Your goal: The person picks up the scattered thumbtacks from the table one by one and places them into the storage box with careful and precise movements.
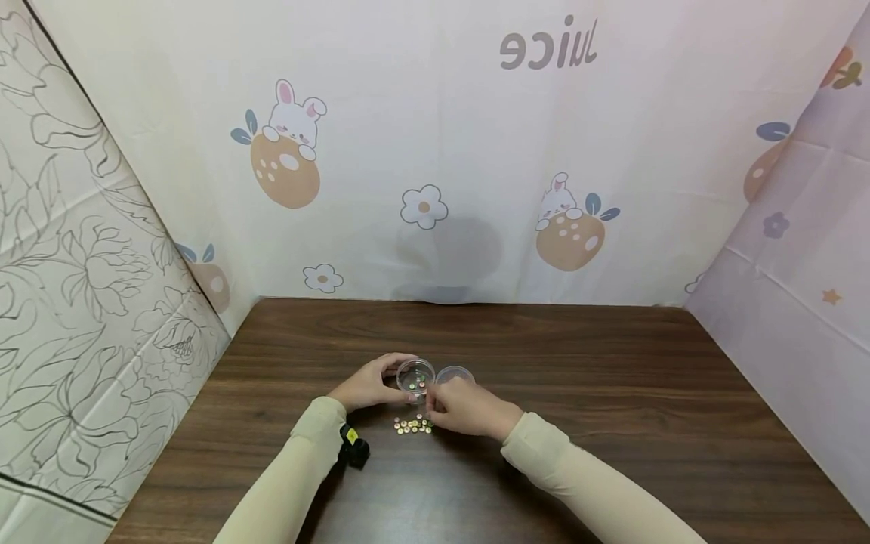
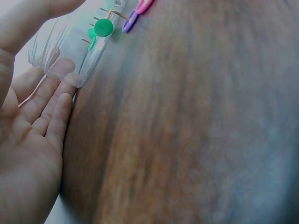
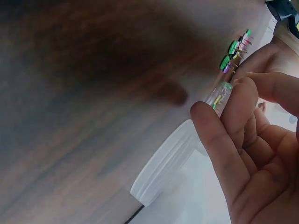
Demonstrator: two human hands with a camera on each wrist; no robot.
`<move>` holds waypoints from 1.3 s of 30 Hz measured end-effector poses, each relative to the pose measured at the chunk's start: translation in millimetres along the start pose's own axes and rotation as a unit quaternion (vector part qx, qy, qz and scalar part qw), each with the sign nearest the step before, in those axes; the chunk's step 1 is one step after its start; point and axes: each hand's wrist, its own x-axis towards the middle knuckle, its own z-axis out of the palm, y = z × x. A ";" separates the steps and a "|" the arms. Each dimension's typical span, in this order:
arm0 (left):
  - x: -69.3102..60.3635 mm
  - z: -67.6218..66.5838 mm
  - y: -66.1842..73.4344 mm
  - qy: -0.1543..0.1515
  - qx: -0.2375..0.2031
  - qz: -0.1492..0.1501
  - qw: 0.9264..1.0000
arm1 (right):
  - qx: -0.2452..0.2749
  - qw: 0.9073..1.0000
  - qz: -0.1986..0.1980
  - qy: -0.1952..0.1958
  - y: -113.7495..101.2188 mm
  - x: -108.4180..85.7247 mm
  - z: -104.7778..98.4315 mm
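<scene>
My left hand curls round a clear round dish, thumb at the near side and fingers behind. Several coloured thumbtacks lie inside it; green ones show through its wall in the left wrist view. The right hand is at the dish's right edge, with thumb and index tips together in the right wrist view; whether a tack is between them I cannot tell. Several loose tacks lie on the table just in front of the dish.
A second clear round piece, a lid or shallow dish, lies right of the first, partly behind the right hand. A black device with a yellow mark is strapped at the left wrist. Patterned cloth hangs behind the dark wooden table.
</scene>
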 end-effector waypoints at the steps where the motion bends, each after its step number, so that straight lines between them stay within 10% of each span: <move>1: 0.0 0.0 0.0 0.000 0.000 0.000 1.000 | 0.002 1.000 0.001 -0.005 0.2 -0.2 0.6; 25: 2.3 -1.3 -1.9 -0.003 -0.001 0.007 1.000 | -0.068 0.998 0.005 -0.004 -2.8 1.5 6.7; 39: 11.3 1.2 -33.5 0.008 0.001 -0.013 1.000 | -0.068 0.998 -0.009 0.006 -3.0 -0.5 6.7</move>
